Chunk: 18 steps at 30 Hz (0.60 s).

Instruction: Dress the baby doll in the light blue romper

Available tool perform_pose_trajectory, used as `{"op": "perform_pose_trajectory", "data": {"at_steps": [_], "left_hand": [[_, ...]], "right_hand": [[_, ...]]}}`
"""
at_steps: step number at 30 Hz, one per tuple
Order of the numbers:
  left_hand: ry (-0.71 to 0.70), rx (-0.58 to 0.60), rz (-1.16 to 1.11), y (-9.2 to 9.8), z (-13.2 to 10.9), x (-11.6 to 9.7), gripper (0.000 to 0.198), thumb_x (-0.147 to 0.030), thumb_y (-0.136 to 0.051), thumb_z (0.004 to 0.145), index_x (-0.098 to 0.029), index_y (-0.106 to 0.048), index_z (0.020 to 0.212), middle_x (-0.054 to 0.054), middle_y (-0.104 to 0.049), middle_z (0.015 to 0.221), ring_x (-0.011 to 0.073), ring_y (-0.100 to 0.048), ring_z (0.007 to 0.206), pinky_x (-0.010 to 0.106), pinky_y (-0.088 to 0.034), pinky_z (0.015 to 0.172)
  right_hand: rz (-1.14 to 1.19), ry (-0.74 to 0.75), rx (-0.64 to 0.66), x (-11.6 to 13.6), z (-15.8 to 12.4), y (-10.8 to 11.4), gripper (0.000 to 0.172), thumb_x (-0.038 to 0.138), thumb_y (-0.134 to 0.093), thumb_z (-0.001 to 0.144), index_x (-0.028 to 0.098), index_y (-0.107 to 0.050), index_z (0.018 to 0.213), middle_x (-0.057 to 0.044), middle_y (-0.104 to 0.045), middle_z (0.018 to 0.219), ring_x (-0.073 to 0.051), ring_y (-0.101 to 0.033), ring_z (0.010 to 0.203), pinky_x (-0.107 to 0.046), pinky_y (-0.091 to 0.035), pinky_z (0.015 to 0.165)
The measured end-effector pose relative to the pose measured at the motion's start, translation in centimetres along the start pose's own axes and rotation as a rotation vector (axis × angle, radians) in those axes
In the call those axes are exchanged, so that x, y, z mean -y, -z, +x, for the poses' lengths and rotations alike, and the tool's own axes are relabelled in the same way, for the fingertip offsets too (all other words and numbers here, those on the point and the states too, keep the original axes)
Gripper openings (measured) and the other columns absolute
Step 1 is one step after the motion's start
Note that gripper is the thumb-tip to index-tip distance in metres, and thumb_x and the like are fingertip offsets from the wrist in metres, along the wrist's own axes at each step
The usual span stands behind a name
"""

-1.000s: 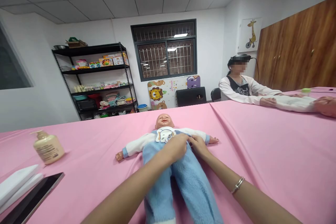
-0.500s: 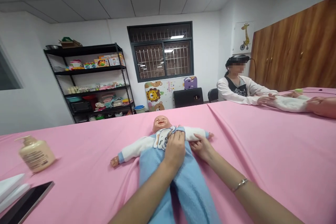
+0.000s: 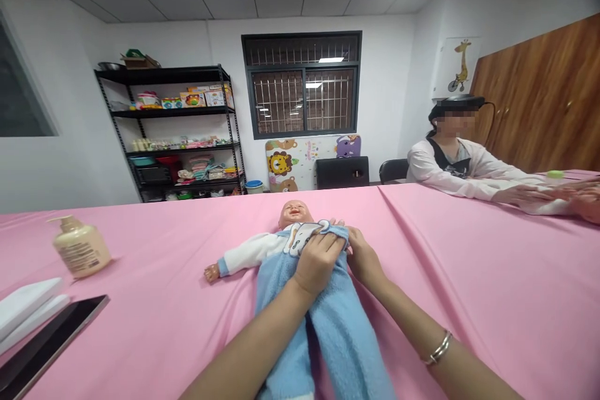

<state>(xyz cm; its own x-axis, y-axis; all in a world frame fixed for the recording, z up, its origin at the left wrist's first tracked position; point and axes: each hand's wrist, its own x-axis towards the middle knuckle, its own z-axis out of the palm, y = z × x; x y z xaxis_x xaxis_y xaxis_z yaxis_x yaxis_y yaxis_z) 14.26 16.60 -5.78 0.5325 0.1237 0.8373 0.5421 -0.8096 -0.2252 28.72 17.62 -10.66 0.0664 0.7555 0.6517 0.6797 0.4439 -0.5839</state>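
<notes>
A baby doll (image 3: 294,214) lies on its back with its head away from me, dressed in a fluffy blue and white outfit (image 3: 347,325) with an animal face on the chest. My left hand (image 3: 319,259) is closed on the blue cloth at the chest, on the right side. Beside it, my right hand (image 3: 365,259) has its fingers closed at the edge of the outfit, their tips partly hidden by cloth. On the left, the doll's white sleeve (image 3: 253,251) stretches out to a bare doll hand (image 3: 212,272). The doll's other arm is mostly hidden near my hands.
A pump bottle (image 3: 80,249), a white folded item (image 3: 28,303) and a phone (image 3: 51,340) lie at left on the pink tablecloth (image 3: 154,331). Across at right sits a person (image 3: 450,156) handling another doll. Behind stand a shelf rack (image 3: 164,112) and a black chair (image 3: 392,170).
My right hand has moved up toward the doll's shoulder. The doll's sleeve on that side no longer stretches out to the right. The view has shifted a little.
</notes>
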Motion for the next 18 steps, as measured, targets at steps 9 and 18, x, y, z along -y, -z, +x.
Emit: {"op": "perform_pose_trajectory", "data": {"at_steps": [9,18], "left_hand": [[0.229,0.340,0.189,0.0,0.5,-0.3,0.017,-0.017,-0.048,0.086,-0.015,-0.056,0.101,0.007,-0.059,0.097,0.0236,-0.053,0.088,0.038,-0.047,0.079],[0.480,0.670,0.200,0.1,1.2,-1.1,0.022,-0.030,-0.049,0.083,-0.015,-0.056,0.098,0.012,-0.062,0.089,0.0282,-0.058,0.084,0.038,-0.048,0.068]], "right_hand": [[0.378,0.009,0.080,0.0,0.3,-0.2,0.055,0.016,-0.041,0.064,0.020,-0.052,0.117,-0.006,-0.046,0.126,-0.019,-0.040,0.120,-0.038,-0.036,0.103],[0.504,-0.247,0.052,0.3,0.2,-0.3,0.024,0.036,-0.048,0.069,0.016,-0.052,0.082,-0.007,-0.055,0.104,-0.018,-0.057,0.089,-0.031,-0.050,0.075]]}}
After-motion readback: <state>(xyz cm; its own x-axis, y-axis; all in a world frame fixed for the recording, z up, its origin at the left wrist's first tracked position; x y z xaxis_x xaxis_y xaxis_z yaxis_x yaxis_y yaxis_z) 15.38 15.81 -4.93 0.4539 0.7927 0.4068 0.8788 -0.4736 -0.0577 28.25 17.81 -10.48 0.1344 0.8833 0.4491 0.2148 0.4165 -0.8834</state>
